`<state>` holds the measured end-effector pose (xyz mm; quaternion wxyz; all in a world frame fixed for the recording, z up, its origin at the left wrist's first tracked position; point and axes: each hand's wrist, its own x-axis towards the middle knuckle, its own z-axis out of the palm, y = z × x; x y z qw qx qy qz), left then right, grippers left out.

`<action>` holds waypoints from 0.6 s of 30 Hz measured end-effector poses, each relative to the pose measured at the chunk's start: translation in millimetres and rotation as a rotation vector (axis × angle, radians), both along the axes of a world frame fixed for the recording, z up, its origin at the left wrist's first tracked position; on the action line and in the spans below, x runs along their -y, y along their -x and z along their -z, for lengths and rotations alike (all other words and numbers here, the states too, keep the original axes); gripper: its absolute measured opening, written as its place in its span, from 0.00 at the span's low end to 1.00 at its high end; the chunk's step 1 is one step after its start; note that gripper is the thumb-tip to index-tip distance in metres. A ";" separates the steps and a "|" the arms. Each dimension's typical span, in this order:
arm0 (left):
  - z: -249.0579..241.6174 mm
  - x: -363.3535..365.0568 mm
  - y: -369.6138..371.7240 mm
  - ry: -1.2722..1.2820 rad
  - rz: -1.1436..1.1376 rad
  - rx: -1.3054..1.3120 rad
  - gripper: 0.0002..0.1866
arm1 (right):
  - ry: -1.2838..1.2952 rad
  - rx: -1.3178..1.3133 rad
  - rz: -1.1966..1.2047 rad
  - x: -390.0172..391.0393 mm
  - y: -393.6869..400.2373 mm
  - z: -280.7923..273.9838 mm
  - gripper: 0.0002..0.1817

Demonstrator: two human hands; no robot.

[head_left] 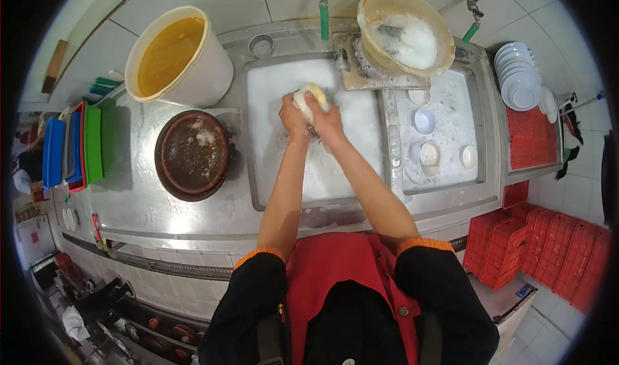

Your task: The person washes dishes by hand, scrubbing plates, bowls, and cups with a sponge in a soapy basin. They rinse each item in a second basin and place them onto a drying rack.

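Both hands meet over the left sink (pixel 250 171), which is full of white suds. My left hand (pixel 294 118) is wrapped round the left side of a small white bowl (pixel 301 102). On the other side, my right hand (pixel 326 121) grips a pale yellow sponge (pixel 317 90) pressed against the bowl. The fingers hide much of both things. Some dark specks float in the foam around the hands.
A bucket of orange liquid (pixel 213 75) and brown clay dishes (pixel 169 183) stand left. A foamy basin (pixel 445 39) rests on a board (pixel 361 78). White bowls (pixel 469 157) lie in the right sink (pixel 480 123). Plates (pixel 521 89) and red crates (pixel 493 246) are at right.
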<state>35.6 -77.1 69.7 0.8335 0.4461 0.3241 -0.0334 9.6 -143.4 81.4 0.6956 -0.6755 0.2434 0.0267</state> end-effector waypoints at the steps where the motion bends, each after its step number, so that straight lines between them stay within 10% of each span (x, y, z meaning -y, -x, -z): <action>1: 0.9 -2.0 3.9 -0.203 0.060 -0.007 0.22 | -0.105 -0.152 0.084 0.3 -1.1 10.6 0.35; 6: 9.1 -6.0 14.3 -0.228 0.117 -0.025 0.19 | -0.695 0.077 0.277 10.4 5.8 17.1 0.28; 10: 0.5 3.5 32.0 0.000 -0.096 -0.059 0.18 | -0.695 -0.002 0.431 14.8 19.6 22.2 0.24; 13: -15.5 -15.9 20.3 -0.250 0.323 0.042 0.18 | -0.406 -0.062 0.057 45.1 27.0 0.8 0.22; 15: -10.6 -19.6 14.6 -0.890 0.894 0.306 0.19 | -0.097 -0.356 -0.394 57.8 29.5 -13.7 0.22; 18: -15.3 -4.8 13.7 -0.709 0.623 0.230 0.20 | -0.300 -0.219 -0.115 54.0 19.9 3.1 0.23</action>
